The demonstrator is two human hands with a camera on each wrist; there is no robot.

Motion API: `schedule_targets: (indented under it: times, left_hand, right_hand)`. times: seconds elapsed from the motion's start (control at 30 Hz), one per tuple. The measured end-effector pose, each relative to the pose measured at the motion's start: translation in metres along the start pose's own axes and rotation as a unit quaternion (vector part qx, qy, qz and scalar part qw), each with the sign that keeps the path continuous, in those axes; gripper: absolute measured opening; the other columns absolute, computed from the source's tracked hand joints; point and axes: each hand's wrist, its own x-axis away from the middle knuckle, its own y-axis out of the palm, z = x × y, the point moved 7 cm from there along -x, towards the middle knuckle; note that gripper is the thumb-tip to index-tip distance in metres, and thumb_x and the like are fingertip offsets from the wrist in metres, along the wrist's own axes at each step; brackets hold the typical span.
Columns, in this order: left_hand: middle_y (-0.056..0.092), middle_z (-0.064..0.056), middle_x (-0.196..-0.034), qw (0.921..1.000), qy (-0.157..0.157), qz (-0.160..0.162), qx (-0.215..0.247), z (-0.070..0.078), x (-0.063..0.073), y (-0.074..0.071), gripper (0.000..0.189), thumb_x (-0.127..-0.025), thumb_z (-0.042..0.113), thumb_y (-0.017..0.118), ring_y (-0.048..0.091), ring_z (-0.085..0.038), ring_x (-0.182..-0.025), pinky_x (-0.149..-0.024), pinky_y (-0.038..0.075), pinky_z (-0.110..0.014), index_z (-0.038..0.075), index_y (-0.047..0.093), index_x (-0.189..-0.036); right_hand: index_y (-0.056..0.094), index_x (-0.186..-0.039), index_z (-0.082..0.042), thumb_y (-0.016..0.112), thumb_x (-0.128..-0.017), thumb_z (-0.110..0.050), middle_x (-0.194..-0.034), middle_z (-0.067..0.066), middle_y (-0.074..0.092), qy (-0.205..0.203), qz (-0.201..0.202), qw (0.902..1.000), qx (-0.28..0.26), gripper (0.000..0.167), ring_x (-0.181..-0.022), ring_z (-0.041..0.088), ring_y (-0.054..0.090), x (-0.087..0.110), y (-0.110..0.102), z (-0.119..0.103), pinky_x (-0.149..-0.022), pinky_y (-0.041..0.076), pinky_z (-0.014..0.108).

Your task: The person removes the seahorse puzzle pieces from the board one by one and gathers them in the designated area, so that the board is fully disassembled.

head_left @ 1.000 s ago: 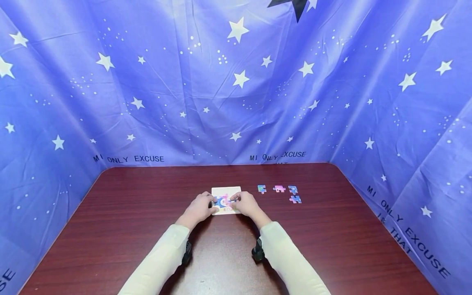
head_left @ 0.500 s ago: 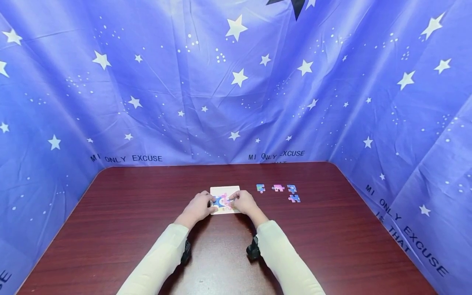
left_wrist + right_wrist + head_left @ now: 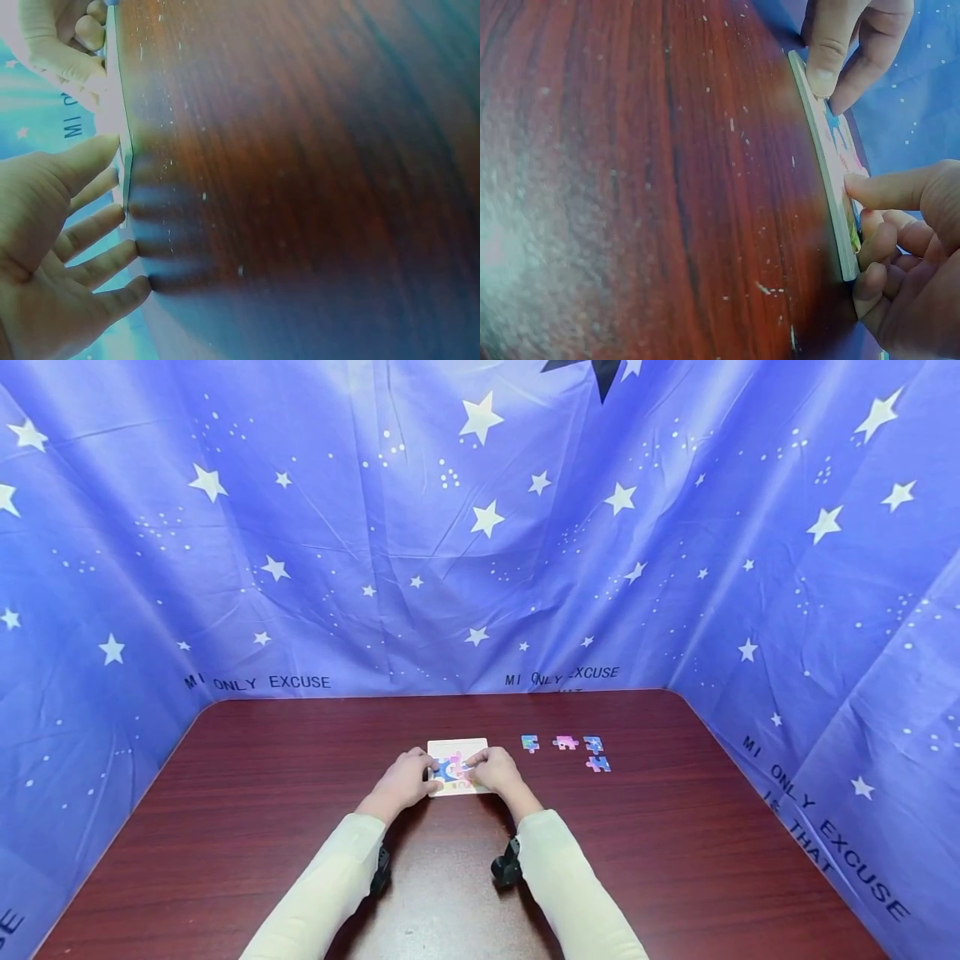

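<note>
In the head view, a small white-framed jigsaw board [image 3: 459, 747] lies on the table with blue and pink pieces fitted in its lower part. My left hand [image 3: 406, 778] rests at its left edge. In the left wrist view its fingers [image 3: 101, 264] are straight and spread, and the thumb lies on the frame. My right hand [image 3: 498, 769] is over the board's right side. In the right wrist view, its thumb and forefinger pinch a jigsaw piece [image 3: 857, 206] low over the picture, the other fingers curled. The fingers hide much of that piece.
To the board's right lie several loose jigsaw pieces: a blue-green one [image 3: 530, 743], a pink one [image 3: 566, 742] and blue-pink ones [image 3: 598, 764]. The dark red wooden table [image 3: 300, 735] ends at a blue starry curtain [image 3: 420, 527]. A dark wrist camera [image 3: 507, 865] hangs under the right sleeve.
The right wrist and forearm have swung slightly inward to the left, while the right fingertips stay on the board's right side. The left hand and the loose pieces keep their places.
</note>
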Motion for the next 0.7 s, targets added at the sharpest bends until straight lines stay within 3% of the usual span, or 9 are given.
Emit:
schedule_targets:
  times: [0.5,0.7]
  left_hand:
    - [0.058,-0.011,-0.109,1.0,0.0,-0.003,-0.003,0.0012,-0.0005,0.0017,0.026,-0.082,0.022,0.071,0.055,-0.033,-0.106,-0.095,0.044,-0.044,0.006,0.067,-0.102]
    - [0.057,-0.011,-0.11,0.9999,-0.006,-0.01,0.001,0.0021,0.0005,0.0003,0.026,-0.082,0.022,0.07,0.054,-0.032,-0.107,-0.095,0.044,-0.043,0.007,0.066,-0.103]
  right_hand:
    - [0.071,-0.086,-0.007,0.069,-0.078,-0.009,-0.092,0.009,0.065,0.011,0.008,0.9996,-0.023,0.009,-0.077,0.017,0.05,0.0032,-0.0005,0.0039,-0.068,0.039,0.026]
    - [0.071,-0.087,-0.009,0.068,-0.079,-0.009,-0.099,0.01,0.067,0.01,0.012,0.9996,-0.024,0.009,-0.082,0.018,0.052,0.0039,-0.0005,0.004,-0.07,0.041,0.027]
